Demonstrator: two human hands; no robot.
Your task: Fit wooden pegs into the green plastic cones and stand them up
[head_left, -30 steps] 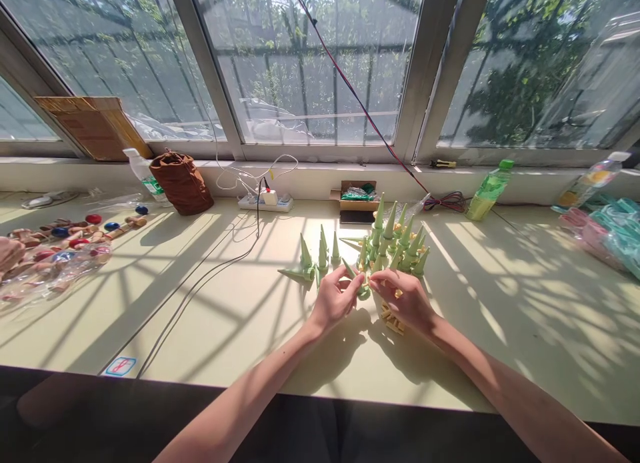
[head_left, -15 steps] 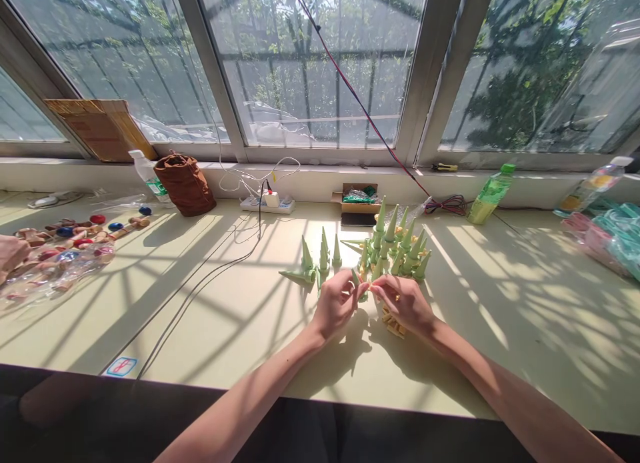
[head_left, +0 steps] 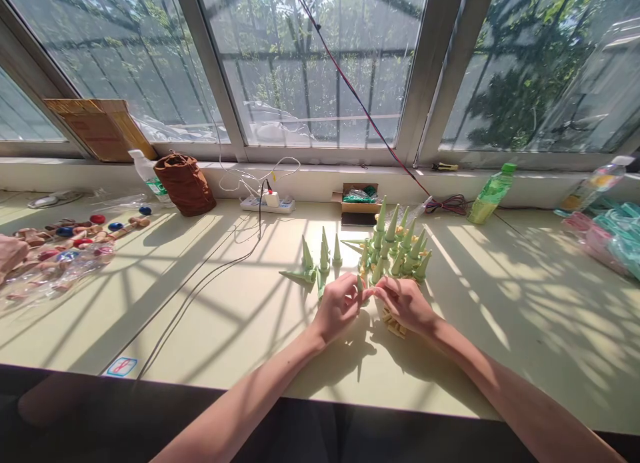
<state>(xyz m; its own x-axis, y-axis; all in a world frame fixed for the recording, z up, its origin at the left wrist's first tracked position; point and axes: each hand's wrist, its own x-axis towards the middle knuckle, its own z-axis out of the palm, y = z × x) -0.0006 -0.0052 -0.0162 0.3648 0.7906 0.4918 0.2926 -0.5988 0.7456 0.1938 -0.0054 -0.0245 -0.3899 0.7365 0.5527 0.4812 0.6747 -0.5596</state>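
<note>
My left hand is closed around a green pointed cone, whose tip sticks up past the fingers. Against it, fingertips almost touching, my right hand is pinched; whatever lies between its fingers is too small and hidden to make out. Just beyond the hands stands a cluster of green cones with small yellow parts among them. A smaller group of green cones is to the left, one of them lying on its side. Under my right hand lies a small pile of yellow pieces, partly covered.
An open small box and a power strip sit by the window ledge. Black cables cross the table. Left are a brown bag, wooden parts with coloured balls and another person's hand. A green bottle stands right.
Both hands have shifted slightly toward me. The cone in my left hand now stands more upright. The cone groups have not moved.
</note>
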